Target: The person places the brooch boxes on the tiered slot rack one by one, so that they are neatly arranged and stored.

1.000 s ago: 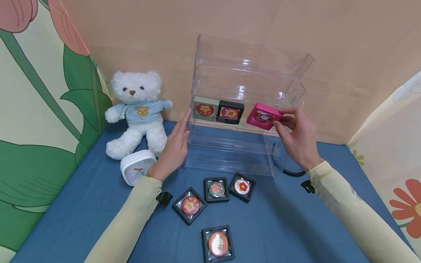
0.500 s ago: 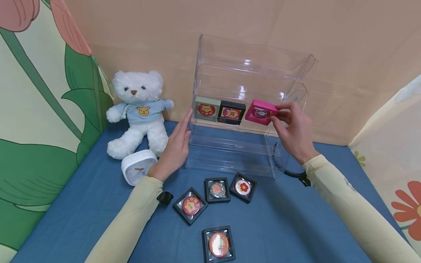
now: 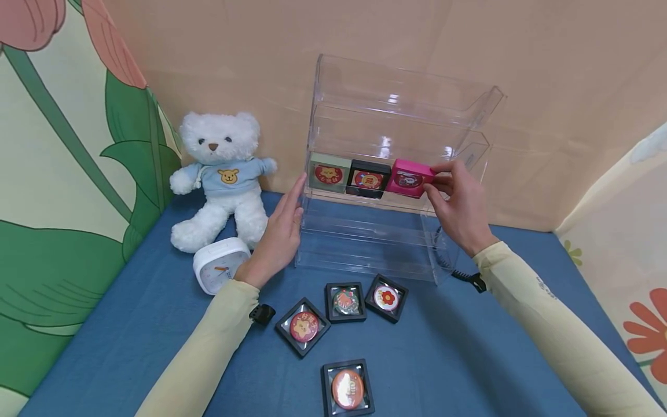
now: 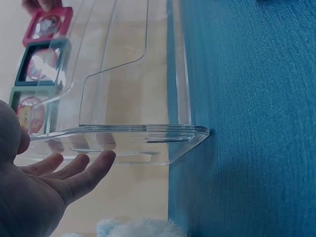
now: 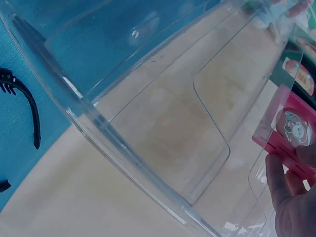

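Note:
A clear acrylic shelf rack stands on the blue-covered table. On one of its middle tiers a light green framed badge and a black framed badge stand side by side. My right hand pinches the right side of a pink framed badge, which stands upright right beside the black one. In the right wrist view, thumb and fingers hold the pink frame at its edge. My left hand lies with straight fingers along the rack's left side panel; in the left wrist view its fingers touch the clear panel.
Several black framed badges lie in front of the rack, among them one with a red flower and an orange one. A white alarm clock and a white teddy bear are at the left. A black coiled object lies right of the rack.
My right hand has moved left with the pink framed badge, which has gone from tilted and apart to upright beside the black one. The left hand stays at the rack's side.

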`<control>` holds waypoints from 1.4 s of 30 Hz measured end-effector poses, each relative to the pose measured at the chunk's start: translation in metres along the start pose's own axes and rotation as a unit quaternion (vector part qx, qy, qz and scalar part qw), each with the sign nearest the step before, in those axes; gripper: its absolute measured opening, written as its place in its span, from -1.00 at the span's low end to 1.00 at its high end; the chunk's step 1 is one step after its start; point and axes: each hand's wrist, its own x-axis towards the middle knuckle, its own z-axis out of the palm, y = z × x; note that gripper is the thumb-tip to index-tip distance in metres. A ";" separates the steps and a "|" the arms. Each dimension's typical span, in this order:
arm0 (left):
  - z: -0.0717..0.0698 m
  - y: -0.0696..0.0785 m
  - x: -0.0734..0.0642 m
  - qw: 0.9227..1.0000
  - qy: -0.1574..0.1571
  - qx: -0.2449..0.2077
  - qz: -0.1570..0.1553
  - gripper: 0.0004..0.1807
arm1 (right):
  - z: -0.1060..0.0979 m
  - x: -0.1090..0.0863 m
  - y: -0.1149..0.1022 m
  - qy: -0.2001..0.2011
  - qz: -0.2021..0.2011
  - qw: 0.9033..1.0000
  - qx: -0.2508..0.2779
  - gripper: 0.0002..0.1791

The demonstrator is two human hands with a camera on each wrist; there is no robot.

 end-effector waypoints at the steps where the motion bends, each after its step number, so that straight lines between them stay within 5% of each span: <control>1: 0.000 0.000 0.000 1.000 0.000 0.000 0.000 -0.29 | 0.000 0.000 0.000 -0.001 -0.001 1.000 0.000 -0.56; 30: 0.000 0.001 -0.001 1.000 0.001 -0.001 0.003 -0.31 | 0.003 -0.002 0.006 -0.041 0.018 0.999 -0.010 -0.52; 42: 0.001 0.000 0.000 1.000 0.003 -0.001 0.002 -0.29 | -0.008 -0.005 0.003 -0.012 -0.026 0.999 -0.043 -0.48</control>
